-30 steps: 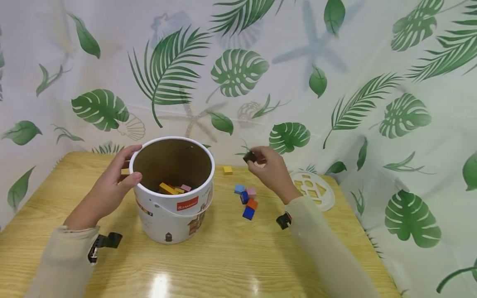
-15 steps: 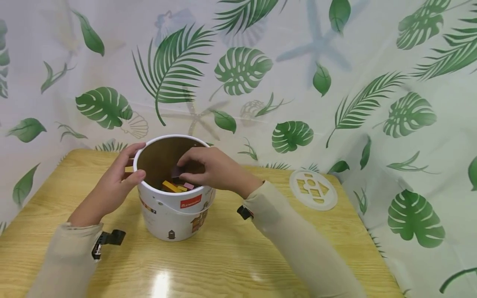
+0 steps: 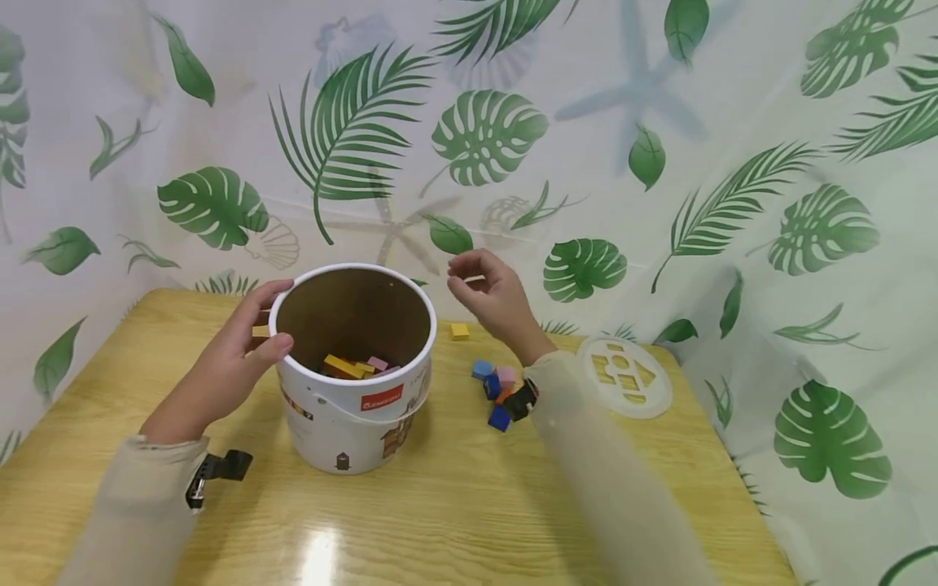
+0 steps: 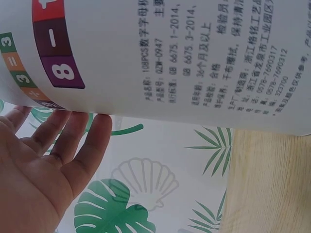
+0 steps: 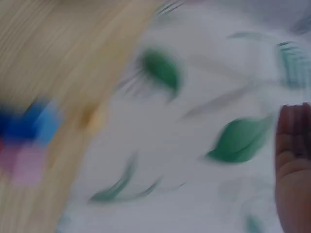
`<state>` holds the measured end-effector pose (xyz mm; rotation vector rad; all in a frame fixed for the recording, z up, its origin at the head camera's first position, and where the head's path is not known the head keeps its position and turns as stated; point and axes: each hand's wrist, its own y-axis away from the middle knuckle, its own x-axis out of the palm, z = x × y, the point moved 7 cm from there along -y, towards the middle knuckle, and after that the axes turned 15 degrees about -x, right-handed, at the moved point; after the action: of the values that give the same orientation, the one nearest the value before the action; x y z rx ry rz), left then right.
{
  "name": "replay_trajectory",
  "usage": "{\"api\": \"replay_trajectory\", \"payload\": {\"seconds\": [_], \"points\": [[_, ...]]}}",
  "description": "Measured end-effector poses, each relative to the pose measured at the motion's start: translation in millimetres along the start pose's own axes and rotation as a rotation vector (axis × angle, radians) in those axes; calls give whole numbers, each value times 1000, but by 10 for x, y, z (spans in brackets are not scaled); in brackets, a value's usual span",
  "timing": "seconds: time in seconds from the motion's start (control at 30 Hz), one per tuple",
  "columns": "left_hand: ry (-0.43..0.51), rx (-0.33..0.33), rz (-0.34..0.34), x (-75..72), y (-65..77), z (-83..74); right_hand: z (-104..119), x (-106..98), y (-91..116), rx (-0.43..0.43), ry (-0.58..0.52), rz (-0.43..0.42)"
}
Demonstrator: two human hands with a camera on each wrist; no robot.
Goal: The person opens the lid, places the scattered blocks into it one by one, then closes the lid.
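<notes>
In the head view, my left hand holds the left side of a white bucket, thumb at the rim. The left wrist view has its fingertips against the bucket's printed outer wall. Several coloured wooden blocks lie inside the bucket. My right hand is raised in the air right of the bucket, fingers loosely bent, holding nothing. Below it on the table lie a light blue block, a pink block, dark blue blocks and a partly covered orange one. A yellow block sits farther back.
A white round lid with cut-out shapes lies at the table's right side. The wooden table ends at a leaf-patterned sheet behind and to the right. The right wrist view is blurred.
My right hand carried a dark block to the bucket, reached inside, and has come out without it, back to the right. The left hand has stayed on the bucket.
</notes>
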<state>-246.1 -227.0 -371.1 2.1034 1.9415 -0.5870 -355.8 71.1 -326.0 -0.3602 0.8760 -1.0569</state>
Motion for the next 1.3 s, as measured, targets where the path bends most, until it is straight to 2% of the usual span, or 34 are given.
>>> {"api": "replay_trajectory", "payload": {"seconds": [0.03, 0.1, 0.2, 0.27, 0.33, 0.5, 0.63, 0.73, 0.87, 1.17, 1.3], "points": [[3, -2, 0, -4, -2, 1, -188, -26, 57, 71, 92, 66], [6, -5, -7, -14, -4, 1, -537, -17, 212, 210, 269, 264], [12, -2, -13, -21, 3, -1, -928, 61, 455, 347, 412, 534], [17, 3, -12, -15, 2, -5, -1090, 111, 565, 403, 445, 636], [23, 7, -9, -8, 3, -13, -1194, 159, 630, 437, 447, 686], [27, 6, -4, 4, 3, -27, -1317, 252, 716, 508, 403, 718], [30, -2, 2, 16, -2, -11, -1366, 282, 729, 461, 504, 738], [29, -9, 3, 12, -7, 2, -1387, 264, 706, 431, 575, 687], [24, -4, -5, -4, -10, -1, -1411, 237, 708, 462, 591, 611], [23, 6, -11, 9, -6, -6, -1342, 234, 759, 398, 649, 578], [20, 2, -11, 15, -3, -6, -1285, 187, 799, 402, 640, 554]]}}
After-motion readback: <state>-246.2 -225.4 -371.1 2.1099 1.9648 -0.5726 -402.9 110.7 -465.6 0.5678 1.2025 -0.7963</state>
